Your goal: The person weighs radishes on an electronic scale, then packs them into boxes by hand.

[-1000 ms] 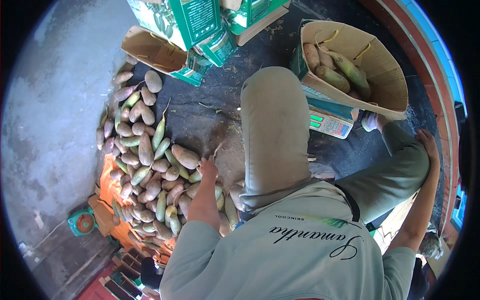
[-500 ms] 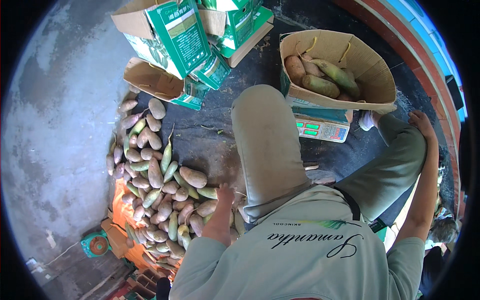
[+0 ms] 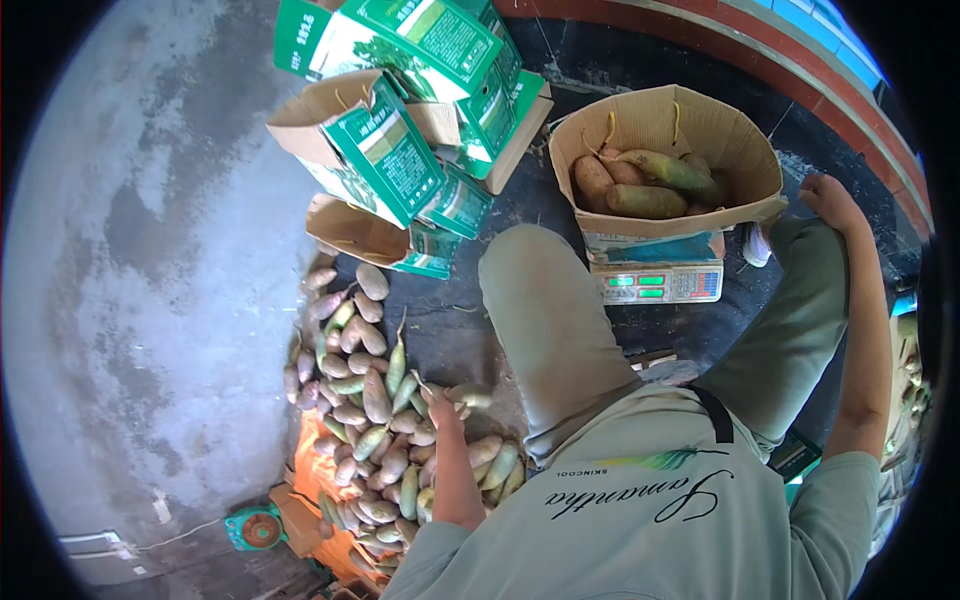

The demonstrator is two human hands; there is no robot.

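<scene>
My left hand is closed on a radish, over the edge of a heap of radishes on the left. The held radish is pale, blurred by motion and partly hidden by my fingers. My right hand rests on my right knee with its fingers curled in and nothing visible in them. Ahead of me, an open cardboard box with yellow cord handles holds several big green and brownish radishes. It stands on a digital scale with a lit green display.
Green and white cartons are stacked at the far left, some open. Orange sheeting lies under part of the heap. A small green fan-like device stands at the lower left. Dark matting covers the floor between my legs and the heap.
My left hand has lifted a radish from the heap's edge. My right hand has shifted on the knee and its fingers have curled in. The whole view has turned slightly.
</scene>
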